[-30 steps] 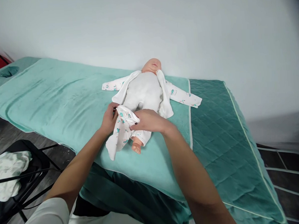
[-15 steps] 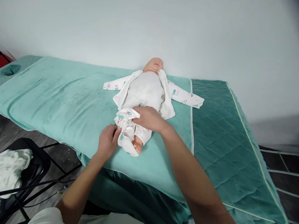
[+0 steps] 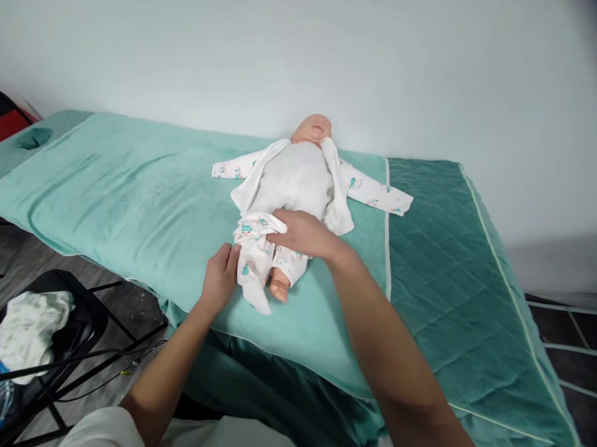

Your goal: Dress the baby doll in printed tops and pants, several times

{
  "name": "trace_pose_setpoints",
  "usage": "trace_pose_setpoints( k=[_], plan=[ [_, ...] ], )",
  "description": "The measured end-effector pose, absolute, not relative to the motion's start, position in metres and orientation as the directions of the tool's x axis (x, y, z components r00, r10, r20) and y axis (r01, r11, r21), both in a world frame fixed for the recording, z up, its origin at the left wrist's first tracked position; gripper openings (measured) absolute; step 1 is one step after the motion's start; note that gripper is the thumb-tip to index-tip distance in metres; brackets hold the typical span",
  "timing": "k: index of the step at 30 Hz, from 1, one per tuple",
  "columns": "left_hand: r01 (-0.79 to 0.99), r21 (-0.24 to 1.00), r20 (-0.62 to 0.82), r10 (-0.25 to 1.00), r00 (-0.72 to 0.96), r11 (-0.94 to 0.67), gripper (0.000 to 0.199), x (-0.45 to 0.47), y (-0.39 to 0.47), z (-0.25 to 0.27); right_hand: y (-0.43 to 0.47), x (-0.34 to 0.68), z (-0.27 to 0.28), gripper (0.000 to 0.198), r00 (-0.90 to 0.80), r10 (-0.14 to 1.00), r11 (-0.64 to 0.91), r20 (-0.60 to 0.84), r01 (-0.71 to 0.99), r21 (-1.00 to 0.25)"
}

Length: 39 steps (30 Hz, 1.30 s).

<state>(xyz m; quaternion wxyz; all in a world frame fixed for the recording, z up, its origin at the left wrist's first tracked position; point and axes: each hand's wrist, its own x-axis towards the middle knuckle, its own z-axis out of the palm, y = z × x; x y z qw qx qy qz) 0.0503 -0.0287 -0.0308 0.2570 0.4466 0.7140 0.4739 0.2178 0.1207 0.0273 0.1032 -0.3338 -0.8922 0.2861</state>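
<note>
A baby doll (image 3: 296, 173) lies on its back on a green-covered massage table (image 3: 141, 185), head toward the wall. Its white printed jacket (image 3: 374, 191) is spread wide at the front, both sleeves stretched out sideways. White printed baby pants (image 3: 253, 266) are bunched over its legs. My right hand (image 3: 304, 233) grips the bunched waistband at the doll's lower body. At the outer edge of the pant leg on the left, my left hand (image 3: 222, 274) pinches the cloth. One bare doll foot (image 3: 279, 286) shows from the other cuff; the nearer leg's foot is hidden in cloth.
To the left stands a black folding chair (image 3: 81, 321) with a crumpled white cloth (image 3: 34, 331) and a plastic bottle (image 3: 0, 392) on it. A dark green quilted cover (image 3: 446, 276) drapes the table's right end. Behind the table rises a white wall (image 3: 269, 51).
My left hand has slid slightly up along the pant leg. The left cuff hangs straighter and the bare foot shows more clearly. The whole view has shifted a little.
</note>
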Motion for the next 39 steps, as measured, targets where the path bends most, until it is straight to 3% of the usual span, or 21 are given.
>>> trace_pose_setpoints(
  k=[5,11,17,23,30,34,39],
  plan=[
    [0.205,0.977,0.064,0.852,-0.519,0.051,0.048,0.049,-0.017,-0.033,0.125,0.225,0.031,0.025,-0.827,0.563,0.551,-0.01,0.384,-0.741],
    [0.363,0.932,0.189,0.855,-0.483,-0.001,0.044,0.035,0.005,-0.037,0.121,0.223,0.035,0.023,-0.823,0.564,0.598,-0.071,0.466,-0.652],
    [0.477,0.879,0.272,0.839,-0.47,-0.018,0.042,0.019,0.022,-0.036,0.118,0.218,0.03,0.021,-0.8,0.6,0.673,-0.007,0.51,-0.536],
    [0.569,0.82,0.354,0.835,-0.421,-0.061,0.037,0.011,0.048,-0.04,0.118,0.217,0.026,0.024,-0.746,0.664,0.626,0.056,0.514,-0.587],
    [0.728,0.683,0.452,0.816,-0.361,-0.056,0.035,0.007,0.068,-0.043,0.12,0.214,0.022,0.006,-0.656,0.746,0.563,0.118,0.526,-0.637],
    [0.758,0.652,0.443,0.814,-0.376,-0.004,0.037,0.01,0.065,-0.043,0.122,0.21,0.015,0.006,-0.558,0.814,0.512,0.16,0.561,-0.65],
    [0.733,0.674,0.356,0.829,-0.432,0.092,0.035,0.014,0.061,-0.039,0.123,0.208,0.011,0.012,-0.558,0.811,0.52,0.175,0.551,-0.652]
  ],
)
